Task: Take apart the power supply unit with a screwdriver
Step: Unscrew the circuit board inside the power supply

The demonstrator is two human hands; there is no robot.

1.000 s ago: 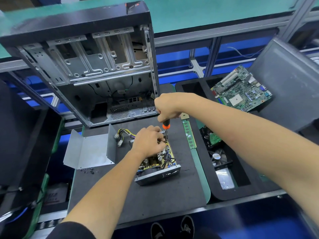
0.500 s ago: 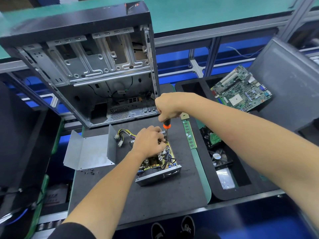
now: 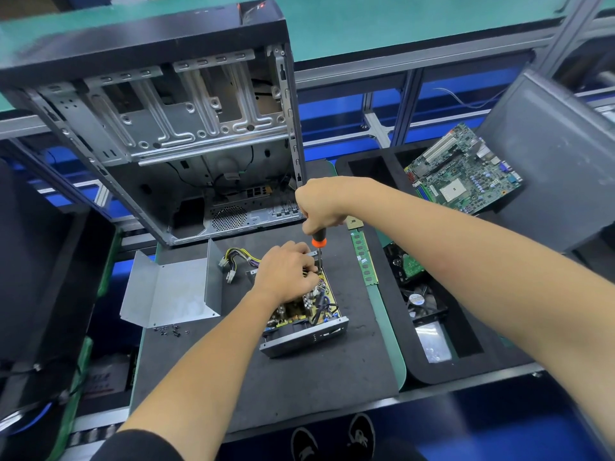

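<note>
The opened power supply unit (image 3: 307,322) lies on the dark mat (image 3: 299,387), its circuit board and wires bare and its metal front plate facing me. My left hand (image 3: 284,274) lies on top of the board with fingers curled into the wires at its far end. My right hand (image 3: 321,206) grips the black and orange screwdriver (image 3: 318,242) upright, with the tip down at the far right corner of the board. The unit's cable bundle (image 3: 238,259) trails off to the left.
The unit's bent metal cover (image 3: 169,291) lies at the mat's left, several loose screws (image 3: 169,331) in front of it. An empty PC case (image 3: 173,128) stands behind. A RAM stick (image 3: 364,259) lies right of the unit. A black bin (image 3: 442,371) holds a motherboard (image 3: 462,171) and a fan (image 3: 421,302).
Both hands stay where they were on the unit; the screwdriver remains upright at the same corner, with only slight shifts of the right hand.
</note>
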